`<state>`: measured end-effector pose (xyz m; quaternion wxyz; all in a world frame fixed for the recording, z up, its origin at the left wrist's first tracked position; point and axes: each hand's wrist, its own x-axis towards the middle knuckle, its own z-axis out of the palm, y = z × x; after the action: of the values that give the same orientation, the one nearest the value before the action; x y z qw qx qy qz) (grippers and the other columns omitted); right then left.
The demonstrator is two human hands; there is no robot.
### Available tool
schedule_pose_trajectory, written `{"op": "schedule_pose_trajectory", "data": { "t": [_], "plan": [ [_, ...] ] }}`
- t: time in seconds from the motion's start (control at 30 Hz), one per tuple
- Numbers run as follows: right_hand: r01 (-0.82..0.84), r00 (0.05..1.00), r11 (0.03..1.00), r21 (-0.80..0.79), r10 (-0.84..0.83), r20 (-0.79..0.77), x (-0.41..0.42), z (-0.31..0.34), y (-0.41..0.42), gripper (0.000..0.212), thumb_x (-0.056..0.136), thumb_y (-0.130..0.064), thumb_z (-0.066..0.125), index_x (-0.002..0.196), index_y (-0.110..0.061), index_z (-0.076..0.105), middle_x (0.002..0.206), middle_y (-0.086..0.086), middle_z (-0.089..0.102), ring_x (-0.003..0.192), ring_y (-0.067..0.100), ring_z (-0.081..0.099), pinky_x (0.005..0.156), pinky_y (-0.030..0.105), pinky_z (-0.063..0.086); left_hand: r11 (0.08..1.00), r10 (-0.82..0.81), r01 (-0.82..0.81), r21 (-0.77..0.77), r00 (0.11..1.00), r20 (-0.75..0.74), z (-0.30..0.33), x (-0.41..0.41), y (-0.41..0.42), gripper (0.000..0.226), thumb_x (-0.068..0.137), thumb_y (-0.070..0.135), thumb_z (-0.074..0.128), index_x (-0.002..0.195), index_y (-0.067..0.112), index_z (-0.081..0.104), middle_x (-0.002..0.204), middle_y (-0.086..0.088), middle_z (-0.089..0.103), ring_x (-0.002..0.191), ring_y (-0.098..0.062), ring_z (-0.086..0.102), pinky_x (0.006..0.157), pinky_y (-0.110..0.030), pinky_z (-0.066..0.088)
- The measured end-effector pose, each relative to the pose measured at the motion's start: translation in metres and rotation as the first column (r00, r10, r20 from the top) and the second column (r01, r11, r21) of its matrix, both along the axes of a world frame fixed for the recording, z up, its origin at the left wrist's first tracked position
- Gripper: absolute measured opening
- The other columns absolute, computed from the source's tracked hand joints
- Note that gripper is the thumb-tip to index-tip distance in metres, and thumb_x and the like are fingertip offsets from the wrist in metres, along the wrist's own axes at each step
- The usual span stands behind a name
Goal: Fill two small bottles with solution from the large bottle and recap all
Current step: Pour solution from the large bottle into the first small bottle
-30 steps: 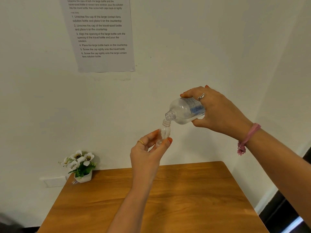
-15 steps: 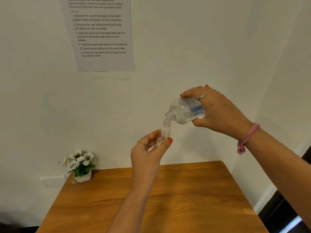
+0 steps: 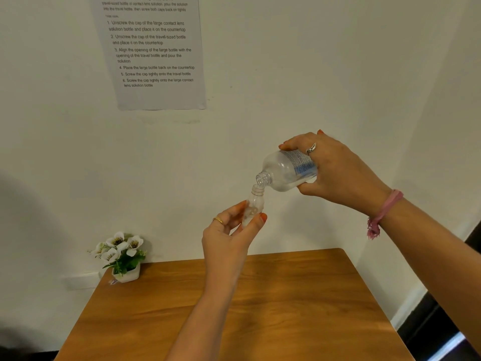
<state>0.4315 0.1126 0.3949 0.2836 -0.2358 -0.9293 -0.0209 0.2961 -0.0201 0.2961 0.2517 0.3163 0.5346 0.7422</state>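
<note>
Right hand [image 3: 335, 170] fingers are closed around the large bottle [image 3: 287, 170], uncapped and tipped neck-down to the left, with clear solution pooled along its lower side. Its mouth sits directly above, and just touching, the open neck of the small bottle [image 3: 253, 204]. Left hand [image 3: 229, 238] fingers grip that small bottle upright, high above the desk [image 3: 286, 295]. A flower pot [image 3: 126, 274] stands on the desk, below-left of the small bottle.
</note>
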Motion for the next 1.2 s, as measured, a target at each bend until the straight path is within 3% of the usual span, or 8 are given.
{"op": "schedule_pose_trajectory", "data": {
  "t": [0.1,0.47,1.2],
  "plan": [
    [0.006,1.000,1.000,-0.004,-0.006,0.004,-0.0007,-0.0006,0.0002,0.065,0.068,-0.015,0.079,0.127,-0.021,0.051,0.125,0.001,0.058,0.111,0.023,0.055,0.108,0.033,0.027,1.000,0.002,-0.002,-0.001,1.000,0.000,-0.0001,-0.0001,0.0002,0.030,0.071,0.017,0.081,0.096,0.027,0.070,0.092,0.012,0.074,0.087,0.001,0.068,0.063,-0.005,0.047],
    [0.008,1.000,1.000,0.017,-0.008,0.014,-0.0011,-0.0014,0.0028,0.065,0.068,-0.014,0.079,0.126,-0.020,0.052,0.124,0.001,0.059,0.110,0.022,0.056,0.108,0.029,0.020,1.000,0.003,-0.003,-0.015,1.000,0.002,-0.0017,-0.0007,0.0024,0.029,0.071,0.020,0.081,0.096,0.030,0.070,0.095,0.009,0.075,0.091,-0.003,0.068,0.063,-0.006,0.048],
    [0.007,1.000,1.000,0.020,-0.008,0.025,-0.0010,-0.0004,0.0035,0.064,0.068,-0.014,0.079,0.126,-0.020,0.052,0.124,0.002,0.059,0.110,0.022,0.056,0.107,0.027,0.019,1.000,-0.009,0.010,-0.008,1.000,0.011,-0.0028,-0.0014,0.0048,0.034,0.071,0.019,0.081,0.102,0.025,0.070,0.099,0.008,0.074,0.093,-0.005,0.068,0.066,-0.007,0.050]
  ]
}}
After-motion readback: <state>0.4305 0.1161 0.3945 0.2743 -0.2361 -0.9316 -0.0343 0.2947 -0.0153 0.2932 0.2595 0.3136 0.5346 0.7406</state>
